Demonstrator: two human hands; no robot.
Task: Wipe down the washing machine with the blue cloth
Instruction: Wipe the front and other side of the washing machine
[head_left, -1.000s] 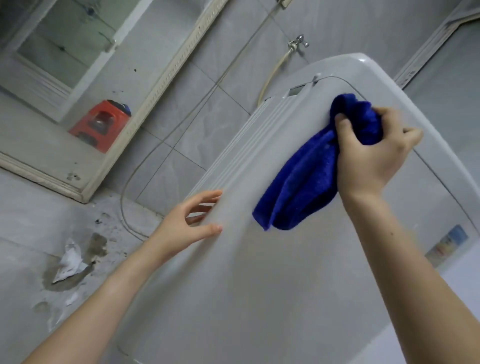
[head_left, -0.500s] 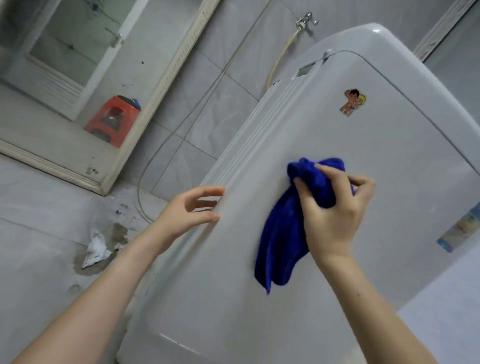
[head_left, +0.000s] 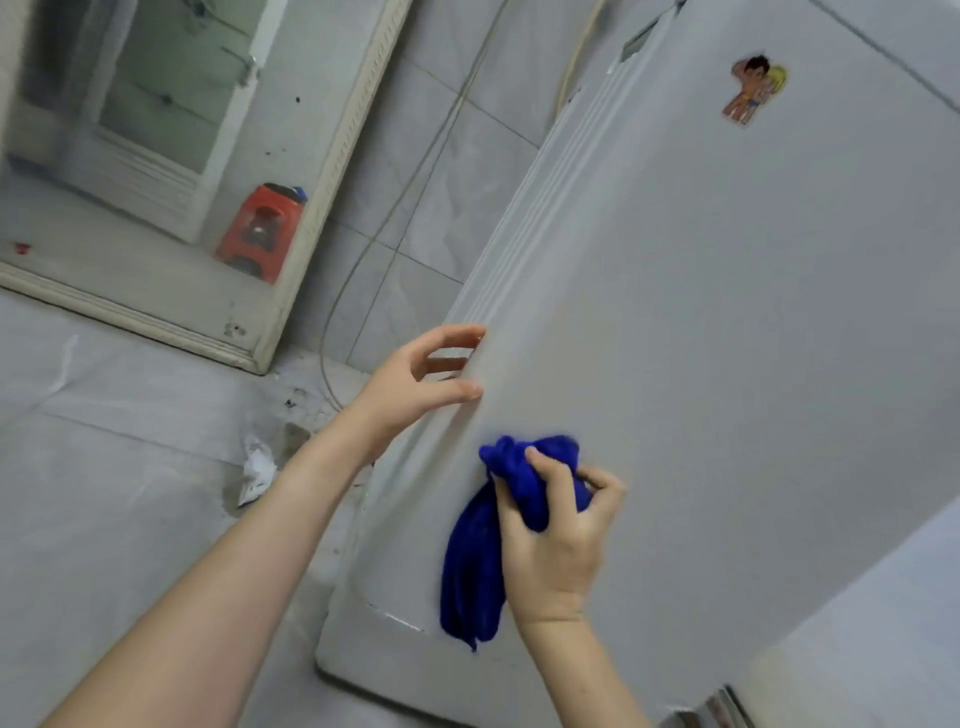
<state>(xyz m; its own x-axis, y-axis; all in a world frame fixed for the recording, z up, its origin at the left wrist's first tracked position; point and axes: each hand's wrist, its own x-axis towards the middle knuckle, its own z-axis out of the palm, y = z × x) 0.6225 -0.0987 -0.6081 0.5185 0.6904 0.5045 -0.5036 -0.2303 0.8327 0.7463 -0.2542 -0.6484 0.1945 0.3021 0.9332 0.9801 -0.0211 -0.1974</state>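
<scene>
Blue fluffy cloth gripped in my right hand needed firm, overlapping strokes; spread left hand steadied the white washing machine.

The broad panel of the washing machine lies smooth and open above and to the right of the right grip, up to the small sticker near its top. On the ribbed left edge, the left grip rests just above the bunched blue cloth, barring a straight run up that edge. The cloth's loose tail hangs to the panel's bottom edge. On the floor by the machine's left corner lie crumpled paper and a thin cable.
</scene>
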